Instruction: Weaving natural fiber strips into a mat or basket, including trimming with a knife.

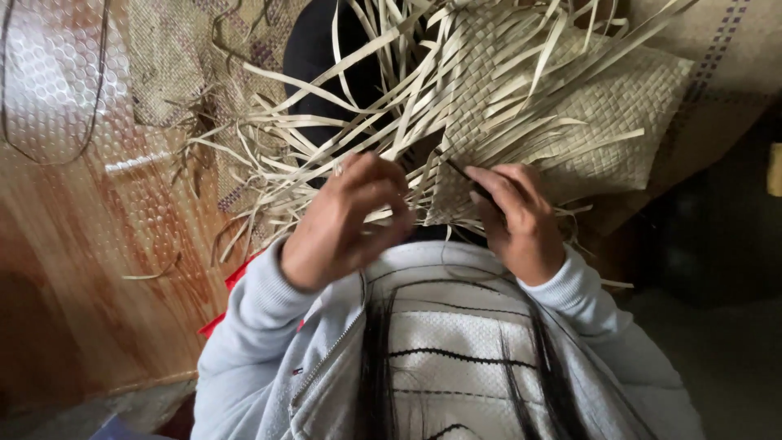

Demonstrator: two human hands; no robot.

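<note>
Woven mat (603,114) of pale flat strips lies just above both hands, its near edge caught in the right hand (517,216), whose grip is closed with fingers curled over the weave and a thin dark tool. The left hand (346,220) has its grip pinched shut on a few loose strips (326,122) that fan out up and away from it. Farther out, a larger patterned mat (717,57) lies beneath the work, and a glossy wooden floor (73,269) runs beyond the left hand.
</note>
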